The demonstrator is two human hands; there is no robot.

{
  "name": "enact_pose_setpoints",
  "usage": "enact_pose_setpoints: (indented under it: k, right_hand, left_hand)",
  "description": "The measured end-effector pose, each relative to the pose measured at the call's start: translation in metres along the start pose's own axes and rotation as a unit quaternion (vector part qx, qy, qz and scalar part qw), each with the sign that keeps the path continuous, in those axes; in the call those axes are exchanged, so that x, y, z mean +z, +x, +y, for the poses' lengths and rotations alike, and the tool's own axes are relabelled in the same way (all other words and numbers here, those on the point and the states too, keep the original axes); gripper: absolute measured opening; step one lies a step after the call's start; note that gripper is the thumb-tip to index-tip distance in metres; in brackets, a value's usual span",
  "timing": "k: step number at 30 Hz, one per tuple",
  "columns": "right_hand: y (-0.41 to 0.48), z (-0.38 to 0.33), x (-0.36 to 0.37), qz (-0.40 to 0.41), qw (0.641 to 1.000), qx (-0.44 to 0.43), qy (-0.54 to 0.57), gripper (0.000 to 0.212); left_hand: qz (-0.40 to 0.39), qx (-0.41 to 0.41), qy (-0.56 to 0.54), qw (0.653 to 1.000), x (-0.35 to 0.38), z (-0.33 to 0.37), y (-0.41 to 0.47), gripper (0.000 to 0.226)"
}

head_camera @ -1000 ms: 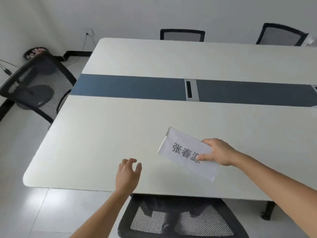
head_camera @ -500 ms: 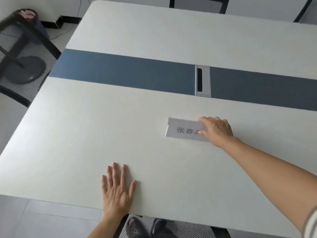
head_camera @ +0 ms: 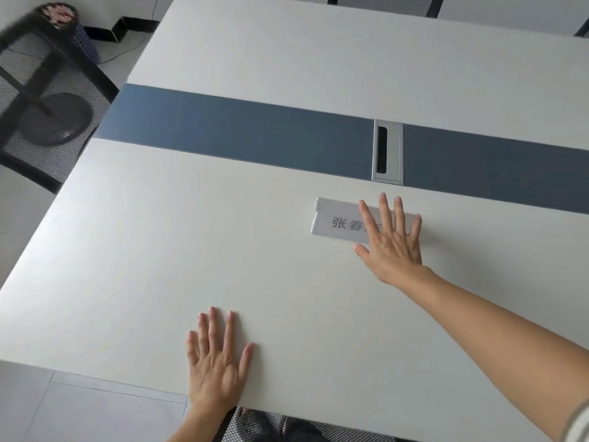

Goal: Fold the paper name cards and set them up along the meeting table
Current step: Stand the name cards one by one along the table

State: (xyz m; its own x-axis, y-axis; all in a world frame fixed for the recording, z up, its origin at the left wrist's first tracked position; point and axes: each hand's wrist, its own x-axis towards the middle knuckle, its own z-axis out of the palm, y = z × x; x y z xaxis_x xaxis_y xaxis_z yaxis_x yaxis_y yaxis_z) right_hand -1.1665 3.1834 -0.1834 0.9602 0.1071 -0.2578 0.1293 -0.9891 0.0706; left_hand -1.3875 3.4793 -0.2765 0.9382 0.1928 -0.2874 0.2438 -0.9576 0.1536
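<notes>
Where the floor shows at the far left of my feed, I see a black mesh office chair [head_camera: 41, 100] pulled back from the counter [head_camera: 165, 250], and behind it a small dark perforated bin [head_camera: 78, 33] against the wall. The counter is white, with a slate-blue strip [head_camera: 242, 135] running across its middle.

Moving right, the left hand [head_camera: 216, 362] lies flat on the counter just inside the near edge, palm down, fingers straight and slightly spread, gripping nothing. Below that edge a patch of mesh from another chair [head_camera: 264, 425] peeks out.

Further right, a silver cable port [head_camera: 387, 151] with a dark slot sits in the blue strip. Just on the near side of the strip, almost under that port, is the paper name card [head_camera: 338, 221]. It is folded, its printed face turned toward me and leaning back; I can read 2 grey characters, and the rest of the print is hidden. Its left end shows the fold.

The right hand [head_camera: 392, 247] is spread wide open over the right half of the card, palm down, fingers fanned toward the strip. It covers that end of the card, but I cannot tell whether the palm presses on the paper or hangs just above it. No finger curls around it. The bare right forearm runs off to the lower right corner, where a striped sleeve edge [head_camera: 578, 422] appears.
</notes>
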Motion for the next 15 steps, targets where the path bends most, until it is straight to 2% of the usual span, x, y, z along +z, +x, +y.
enact_pose_setpoints:
  k: [6, 15]
  right_hand:
    - [0.049, 0.007, -0.016, -0.017, 0.999, 0.031, 0.017, 0.085]
    - [0.071, 0.022, -0.027, -0.025, 0.999, 0.013, 0.022, 0.09]
  left_hand:
    - [-0.003, -0.002, 0.003, 1.0, 0.0, 0.0, 0.0, 0.077]
    - [0.005, 0.002, 0.009, 1.0, 0.002, -0.001, 0.001, 0.076]
